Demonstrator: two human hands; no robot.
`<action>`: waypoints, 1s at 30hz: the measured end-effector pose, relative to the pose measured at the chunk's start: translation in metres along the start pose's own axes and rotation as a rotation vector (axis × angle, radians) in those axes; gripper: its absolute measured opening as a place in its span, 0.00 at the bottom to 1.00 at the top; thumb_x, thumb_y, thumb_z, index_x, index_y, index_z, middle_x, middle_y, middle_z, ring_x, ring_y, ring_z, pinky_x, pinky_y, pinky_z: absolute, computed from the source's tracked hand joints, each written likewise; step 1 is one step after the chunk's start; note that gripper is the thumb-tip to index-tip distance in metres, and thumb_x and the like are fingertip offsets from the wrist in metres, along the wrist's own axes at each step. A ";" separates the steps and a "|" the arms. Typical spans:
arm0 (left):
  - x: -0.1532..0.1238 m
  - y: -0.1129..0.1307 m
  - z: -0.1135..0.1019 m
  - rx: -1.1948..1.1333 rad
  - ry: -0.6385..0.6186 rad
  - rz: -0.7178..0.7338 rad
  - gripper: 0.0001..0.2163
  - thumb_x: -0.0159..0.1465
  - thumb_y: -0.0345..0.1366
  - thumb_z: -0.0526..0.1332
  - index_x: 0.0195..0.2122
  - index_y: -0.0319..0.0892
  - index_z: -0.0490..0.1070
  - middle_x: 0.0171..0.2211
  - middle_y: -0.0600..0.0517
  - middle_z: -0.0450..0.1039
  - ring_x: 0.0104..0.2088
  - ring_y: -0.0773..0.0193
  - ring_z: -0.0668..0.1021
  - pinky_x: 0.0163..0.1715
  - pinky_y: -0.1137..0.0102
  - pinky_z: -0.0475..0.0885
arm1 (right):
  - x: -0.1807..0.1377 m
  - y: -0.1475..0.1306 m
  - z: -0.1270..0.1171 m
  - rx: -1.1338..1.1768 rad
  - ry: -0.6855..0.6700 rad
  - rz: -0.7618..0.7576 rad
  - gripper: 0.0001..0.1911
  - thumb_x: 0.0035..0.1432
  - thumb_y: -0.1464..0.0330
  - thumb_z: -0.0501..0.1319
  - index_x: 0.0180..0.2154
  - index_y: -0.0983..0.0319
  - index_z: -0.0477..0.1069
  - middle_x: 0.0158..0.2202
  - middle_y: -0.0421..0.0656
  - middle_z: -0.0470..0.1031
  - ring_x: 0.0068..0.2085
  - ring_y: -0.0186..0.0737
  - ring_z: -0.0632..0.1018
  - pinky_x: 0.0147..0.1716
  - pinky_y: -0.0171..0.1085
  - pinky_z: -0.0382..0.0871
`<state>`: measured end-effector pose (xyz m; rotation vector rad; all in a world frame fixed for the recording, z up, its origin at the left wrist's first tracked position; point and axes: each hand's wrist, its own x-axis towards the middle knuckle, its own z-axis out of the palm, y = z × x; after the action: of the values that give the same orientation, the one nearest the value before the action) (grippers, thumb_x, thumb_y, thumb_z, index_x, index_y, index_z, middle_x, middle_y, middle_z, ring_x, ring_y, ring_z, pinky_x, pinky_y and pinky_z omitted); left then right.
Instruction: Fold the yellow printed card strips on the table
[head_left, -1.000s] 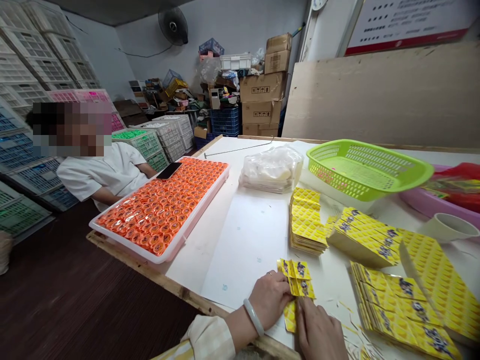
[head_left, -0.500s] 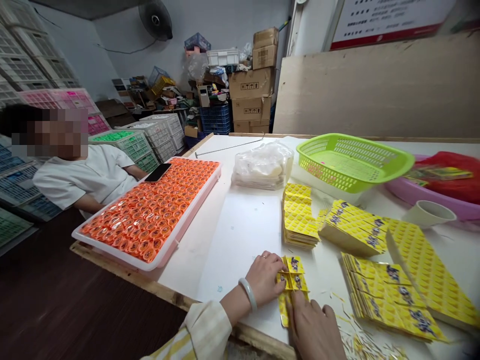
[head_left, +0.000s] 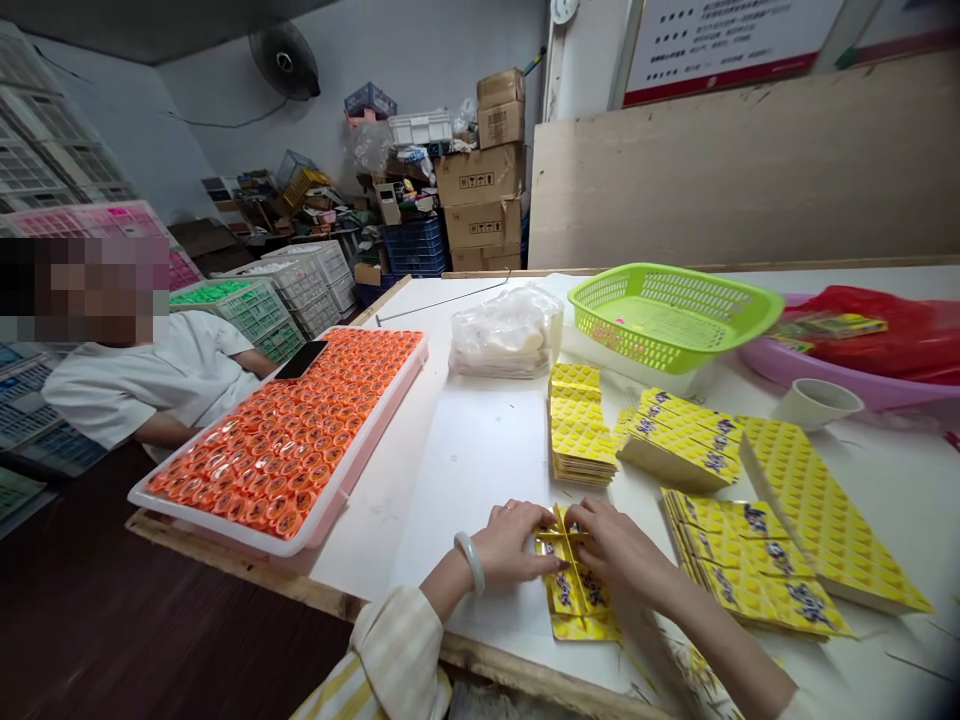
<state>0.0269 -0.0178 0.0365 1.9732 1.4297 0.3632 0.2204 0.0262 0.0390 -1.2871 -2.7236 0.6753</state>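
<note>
1. The flat yellow printed card sheet (head_left: 574,590) lies at the white worktop's (head_left: 480,450) near edge, apparently mid-fold.
2. Finished-looking yellow stacks (head_left: 581,435) sit behind; flat sheets (head_left: 750,560) wait alongside, so plenty's left.
3. Left hand (head_left: 514,540) and right hand (head_left: 611,540) both pinch its raised centre crease, fingers closed on it.

1. Pink tray (head_left: 225,530) of orange cups (head_left: 300,420), left on the table; black phone (head_left: 301,359) lying on the cups.
2. Green basket (head_left: 675,315) at back.
3. Clear bag (head_left: 506,335) beside the basket.
4. White cup (head_left: 817,403), right.
5. Person in white shirt (head_left: 150,385) seated left.
6. Cardboard boxes (head_left: 480,195) stacked behind.
</note>
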 end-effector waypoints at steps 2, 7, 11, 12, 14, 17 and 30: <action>-0.008 0.002 0.004 0.017 0.028 0.022 0.22 0.54 0.41 0.69 0.48 0.46 0.66 0.49 0.50 0.69 0.51 0.54 0.68 0.53 0.54 0.64 | -0.012 0.002 -0.001 0.053 0.009 -0.027 0.13 0.56 0.74 0.53 0.44 0.60 0.65 0.43 0.46 0.70 0.46 0.44 0.71 0.46 0.43 0.66; -0.020 0.003 0.030 0.137 0.147 0.081 0.12 0.60 0.36 0.65 0.45 0.51 0.70 0.56 0.51 0.62 0.57 0.51 0.63 0.56 0.49 0.59 | -0.039 0.002 0.003 0.146 -0.020 -0.041 0.13 0.56 0.69 0.56 0.45 0.57 0.67 0.56 0.47 0.63 0.58 0.48 0.63 0.56 0.48 0.60; -0.019 -0.003 0.047 0.290 0.288 0.169 0.06 0.66 0.37 0.58 0.44 0.50 0.70 0.55 0.49 0.62 0.55 0.52 0.64 0.54 0.50 0.62 | -0.040 -0.006 0.018 0.115 0.030 -0.015 0.12 0.56 0.72 0.53 0.41 0.58 0.70 0.60 0.47 0.61 0.61 0.50 0.59 0.58 0.51 0.58; -0.018 -0.005 0.049 0.339 0.310 0.216 0.06 0.67 0.36 0.56 0.43 0.49 0.71 0.54 0.49 0.63 0.55 0.52 0.65 0.54 0.51 0.63 | -0.040 -0.007 0.021 0.105 0.036 -0.018 0.12 0.56 0.72 0.52 0.39 0.58 0.71 0.61 0.47 0.61 0.61 0.51 0.59 0.59 0.52 0.57; -0.016 -0.008 0.051 0.419 0.325 0.309 0.07 0.68 0.35 0.54 0.41 0.46 0.71 0.53 0.48 0.65 0.54 0.55 0.66 0.54 0.55 0.65 | -0.039 -0.009 0.026 0.082 0.052 -0.031 0.12 0.57 0.72 0.51 0.37 0.58 0.71 0.61 0.46 0.62 0.61 0.52 0.59 0.59 0.54 0.57; -0.013 -0.008 0.051 0.490 0.311 0.381 0.07 0.67 0.32 0.54 0.42 0.42 0.71 0.49 0.46 0.67 0.52 0.58 0.69 0.54 0.62 0.67 | -0.041 -0.007 0.033 0.104 0.116 -0.047 0.11 0.58 0.71 0.52 0.36 0.58 0.72 0.61 0.43 0.64 0.59 0.51 0.60 0.58 0.55 0.58; -0.005 -0.022 0.061 0.460 0.354 0.381 0.07 0.64 0.37 0.58 0.41 0.41 0.69 0.45 0.45 0.68 0.47 0.56 0.70 0.49 0.61 0.70 | -0.036 0.019 0.074 0.367 0.443 -0.066 0.15 0.59 0.61 0.54 0.43 0.55 0.75 0.56 0.48 0.69 0.55 0.51 0.68 0.56 0.53 0.66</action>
<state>0.0436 -0.0401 -0.0218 2.6757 1.4336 0.6222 0.2404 -0.0168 -0.0303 -1.0974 -2.1572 0.7359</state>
